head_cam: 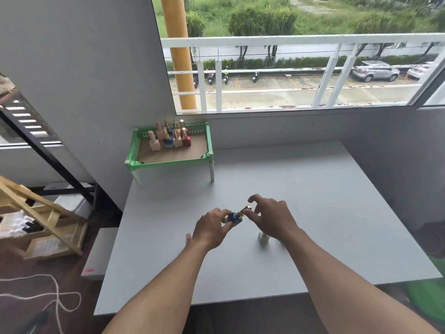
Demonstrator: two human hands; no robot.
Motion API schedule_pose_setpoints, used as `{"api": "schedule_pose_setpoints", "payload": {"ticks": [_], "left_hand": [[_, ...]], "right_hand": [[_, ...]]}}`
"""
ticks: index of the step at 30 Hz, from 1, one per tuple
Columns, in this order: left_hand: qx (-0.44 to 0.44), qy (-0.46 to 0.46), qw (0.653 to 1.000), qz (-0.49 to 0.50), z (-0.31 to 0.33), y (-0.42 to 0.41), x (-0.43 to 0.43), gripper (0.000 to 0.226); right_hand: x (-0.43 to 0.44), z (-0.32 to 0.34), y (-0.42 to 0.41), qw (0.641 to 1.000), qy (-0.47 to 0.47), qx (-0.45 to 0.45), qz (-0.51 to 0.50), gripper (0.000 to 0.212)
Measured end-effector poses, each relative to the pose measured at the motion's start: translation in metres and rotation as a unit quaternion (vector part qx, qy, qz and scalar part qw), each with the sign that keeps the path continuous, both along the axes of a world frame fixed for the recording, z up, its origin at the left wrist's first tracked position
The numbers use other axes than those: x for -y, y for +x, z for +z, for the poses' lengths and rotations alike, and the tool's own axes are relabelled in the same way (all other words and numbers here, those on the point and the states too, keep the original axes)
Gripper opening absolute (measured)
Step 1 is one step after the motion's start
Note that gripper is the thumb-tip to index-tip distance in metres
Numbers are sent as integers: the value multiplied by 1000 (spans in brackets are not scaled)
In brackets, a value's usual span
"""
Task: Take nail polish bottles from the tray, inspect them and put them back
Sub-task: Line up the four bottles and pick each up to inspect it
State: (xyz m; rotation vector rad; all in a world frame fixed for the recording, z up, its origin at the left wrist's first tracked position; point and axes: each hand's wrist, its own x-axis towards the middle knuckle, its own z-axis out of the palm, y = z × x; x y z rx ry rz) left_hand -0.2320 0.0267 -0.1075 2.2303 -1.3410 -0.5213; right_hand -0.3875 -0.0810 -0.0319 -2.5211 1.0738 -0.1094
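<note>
We are holding a blue nail polish bottle [234, 218] above the desk [313, 201], well in front of the green tray [168, 162] and a little to its right. Our left hand [212, 227] is pinching the bottle's blue base between thumb and fingertips, and the gold cap [245, 210] is tilting up to the right. Our right hand [272, 218] is arching over that cap with curled fingers; we cannot tell whether it is gripping it. A beige bottle [263, 238] is standing on the desk in front of the tray, partly under the right hand. Other bottles [168, 138] are standing in the tray's back left corner.
</note>
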Motion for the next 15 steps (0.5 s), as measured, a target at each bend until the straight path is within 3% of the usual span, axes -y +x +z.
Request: {"api": "schedule_pose_setpoints", "payload": {"ticks": [4,15], "left_hand": [[-6,13,1000,1,-3,0,0,18],[-34,46,998,9,-10,-1,-3,16]], "right_hand": [[2,-2,1,1000,8,-14,9,21],[0,-9,5,999,34,-10,-8,21]]}}
